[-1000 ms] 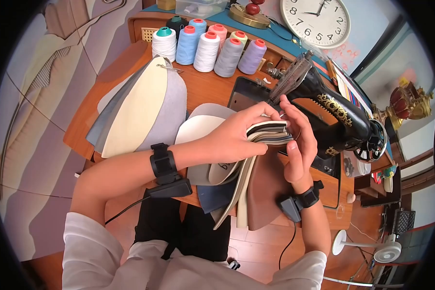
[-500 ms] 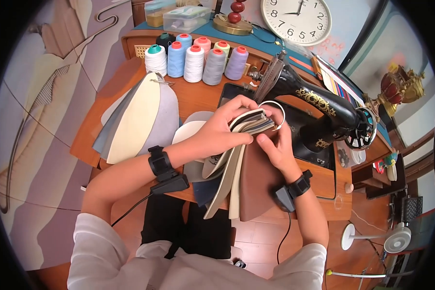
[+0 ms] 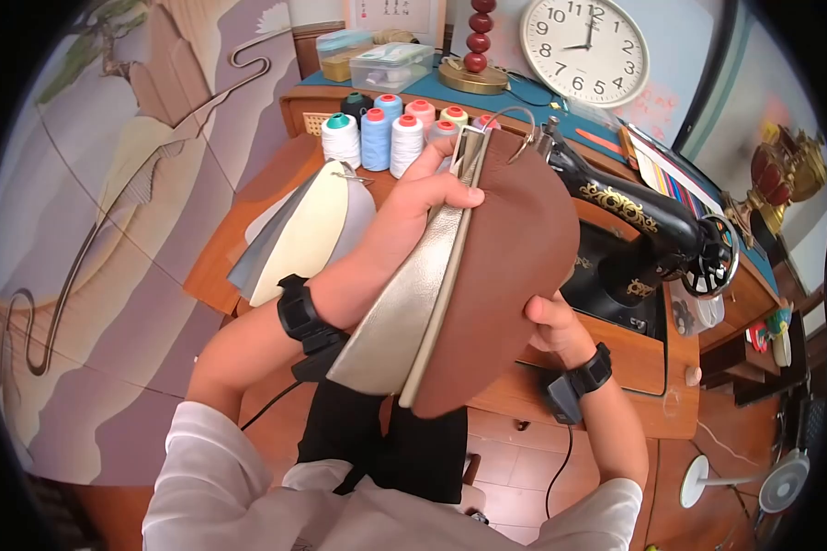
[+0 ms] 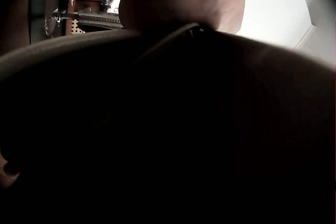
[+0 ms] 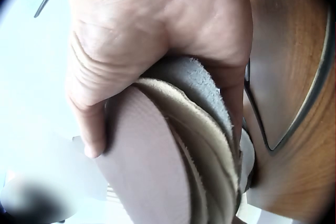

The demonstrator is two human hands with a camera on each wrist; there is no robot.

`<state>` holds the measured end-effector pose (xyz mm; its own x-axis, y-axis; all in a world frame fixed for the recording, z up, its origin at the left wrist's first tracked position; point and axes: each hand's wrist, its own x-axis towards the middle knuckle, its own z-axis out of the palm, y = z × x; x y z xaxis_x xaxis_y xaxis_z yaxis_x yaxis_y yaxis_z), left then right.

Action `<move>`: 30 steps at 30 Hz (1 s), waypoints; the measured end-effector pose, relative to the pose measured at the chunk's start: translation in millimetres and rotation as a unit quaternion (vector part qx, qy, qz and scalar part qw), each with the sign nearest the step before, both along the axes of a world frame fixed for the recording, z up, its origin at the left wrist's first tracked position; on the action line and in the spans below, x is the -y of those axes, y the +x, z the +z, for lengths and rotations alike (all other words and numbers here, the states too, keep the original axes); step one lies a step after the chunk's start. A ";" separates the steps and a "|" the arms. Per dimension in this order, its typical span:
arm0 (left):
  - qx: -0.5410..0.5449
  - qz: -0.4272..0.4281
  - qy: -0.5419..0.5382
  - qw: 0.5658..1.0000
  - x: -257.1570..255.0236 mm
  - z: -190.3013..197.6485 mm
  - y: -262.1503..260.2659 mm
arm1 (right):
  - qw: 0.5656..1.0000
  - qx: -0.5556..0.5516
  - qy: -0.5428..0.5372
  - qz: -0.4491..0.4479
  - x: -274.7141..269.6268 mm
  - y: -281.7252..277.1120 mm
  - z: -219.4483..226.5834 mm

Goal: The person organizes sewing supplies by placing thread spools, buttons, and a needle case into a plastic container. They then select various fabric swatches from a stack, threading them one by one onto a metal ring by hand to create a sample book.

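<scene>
A bundle of leather swatches hangs on a metal ring [image 3: 532, 129], held up over the table's front edge. A large brown swatch [image 3: 515, 248] faces up, with a shiny metallic swatch [image 3: 400, 312] fanned out to its left. My left hand [image 3: 409, 207] grips the bundle near its ringed top, thumb across the front. My right hand [image 3: 560, 331] holds the right edge, thumb on the brown face. In the right wrist view, several layered swatches [image 5: 147, 150] sit between thumb and fingers. Dark swatch undersides [image 4: 168, 129] fill most of the left wrist view.
Another swatch bundle [image 3: 303, 239] lies fanned on the table's left side. Thread cones [image 3: 375, 142] stand behind it. A black sewing machine [image 3: 629, 207] occupies the right side. A clock [image 3: 583, 50], a lamp base [image 3: 473, 78] and a plastic box [image 3: 392, 69] are at the back.
The bundle has been raised and turned so the brown swatch faces up. My right hand has moved from the ringed end down to the bundle's right edge. The left still grips near the top.
</scene>
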<state>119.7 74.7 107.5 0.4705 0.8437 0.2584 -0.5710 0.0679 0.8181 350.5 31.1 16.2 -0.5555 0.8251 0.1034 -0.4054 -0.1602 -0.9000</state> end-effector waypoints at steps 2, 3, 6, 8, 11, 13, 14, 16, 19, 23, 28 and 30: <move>-0.007 0.018 0.004 1.000 -8.0 -11.2 -3.6 | 0.999 -0.016 -0.022 -0.022 -0.2 -6.4 6.2; -0.039 0.087 0.003 0.995 -13.5 -20.0 -4.7 | 1.000 -0.016 -0.021 -0.016 -0.8 -10.2 10.2; -0.058 0.191 -0.061 0.978 -3.8 -23.9 -4.4 | 0.997 -0.019 -0.020 -0.071 -0.3 -22.3 18.2; -0.079 0.055 -0.187 0.978 2.2 -22.5 -14.0 | 0.993 -0.013 -0.021 -0.115 -0.5 -27.8 20.4; -0.100 -0.001 -0.225 0.969 24.9 -25.3 -22.2 | 0.995 0.002 0.014 -0.101 -4.6 -29.2 13.1; -0.107 -0.049 -0.260 0.958 35.8 -26.3 -27.5 | 0.994 0.014 0.021 -0.109 -2.8 -33.0 14.4; -0.109 -0.048 -0.261 0.958 37.5 -26.1 -29.4 | 0.992 0.027 0.026 -0.116 -1.6 -35.1 14.3; -0.161 -0.064 -0.273 0.946 40.0 -26.6 -32.9 | 0.992 0.059 0.031 -0.110 -0.4 -37.2 12.7; -0.232 -0.052 -0.241 0.941 29.5 -24.2 -39.0 | 0.993 0.077 0.032 -0.089 3.0 -43.1 16.0; -0.225 -0.082 -0.227 0.944 -9.7 -32.9 -51.9 | 0.997 -0.002 -0.066 -0.039 3.9 -41.4 20.1; -0.389 0.092 -0.135 0.906 -10.7 -16.7 -41.2 | 0.988 0.072 -0.135 0.006 -1.4 -36.6 13.3; -0.473 0.080 -0.046 0.876 -15.2 -24.7 -49.1 | 0.988 0.109 -0.109 0.003 -2.7 -39.4 8.3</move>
